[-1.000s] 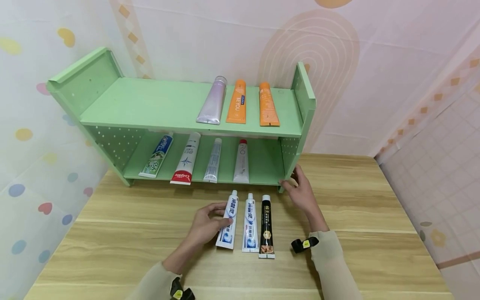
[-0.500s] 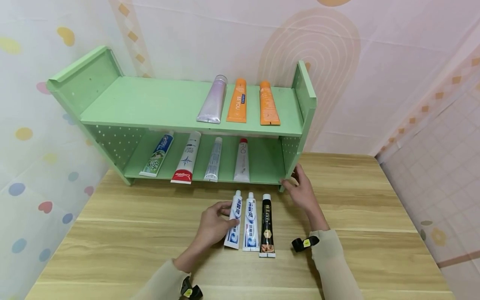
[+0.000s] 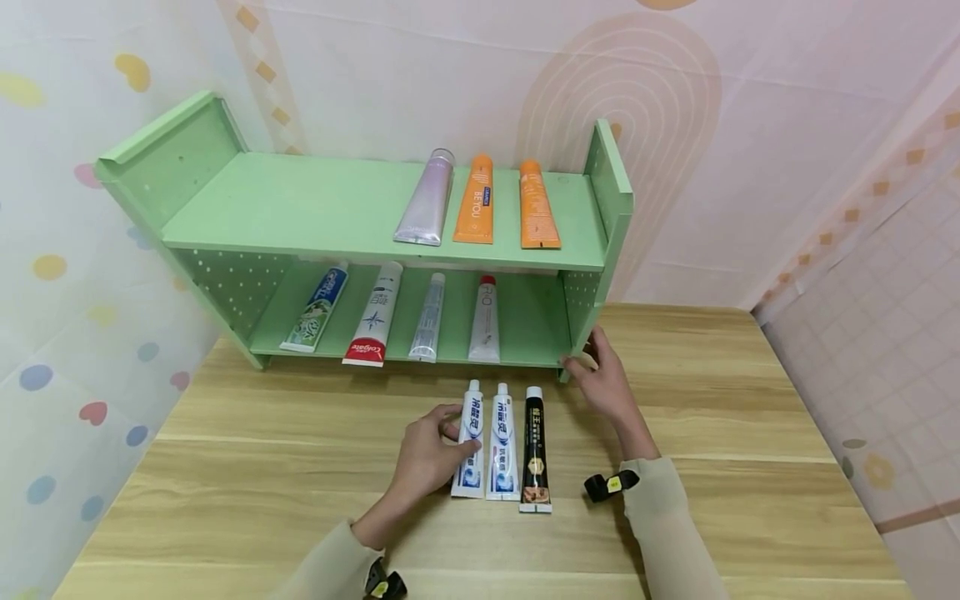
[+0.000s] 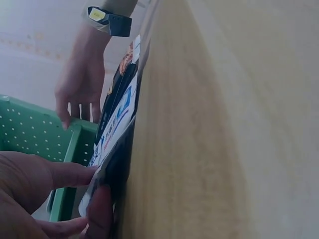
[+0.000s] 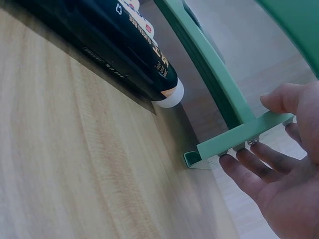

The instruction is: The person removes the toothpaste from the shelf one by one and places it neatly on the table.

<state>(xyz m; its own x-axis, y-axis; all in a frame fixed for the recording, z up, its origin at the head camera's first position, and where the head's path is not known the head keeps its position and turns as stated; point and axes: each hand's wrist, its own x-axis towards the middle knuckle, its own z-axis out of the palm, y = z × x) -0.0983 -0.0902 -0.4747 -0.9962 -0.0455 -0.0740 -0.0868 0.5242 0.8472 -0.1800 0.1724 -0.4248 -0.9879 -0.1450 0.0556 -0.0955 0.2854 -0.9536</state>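
Observation:
My left hand (image 3: 427, 450) holds a white and blue toothpaste tube (image 3: 469, 482) between thumb and fingers, low over the table. Right of it lies a matching white toothpaste tube (image 3: 502, 454), then a black toothpaste tube (image 3: 536, 454) with a white cap. All three lie side by side, caps toward the shelf. My right hand (image 3: 606, 390) grips the lower right front upright of the green shelf rack (image 3: 300, 200). In the right wrist view, its thumb and fingers lie on opposite sides of the rack's green edge (image 5: 239, 134).
On the rack's upper board are a lilac tube (image 3: 426, 200) and two orange tubes (image 3: 474, 200). Several toothpaste tubes lie along the lower board, among them a red-ended Colgate tube (image 3: 372, 317). A patterned wall cloth (image 3: 675, 208) hangs behind the wooden table (image 3: 712, 400).
My left hand has shifted right with the white toothpaste tube, bringing it closer to the matching one and turning it more parallel. My right hand stays at the rack.

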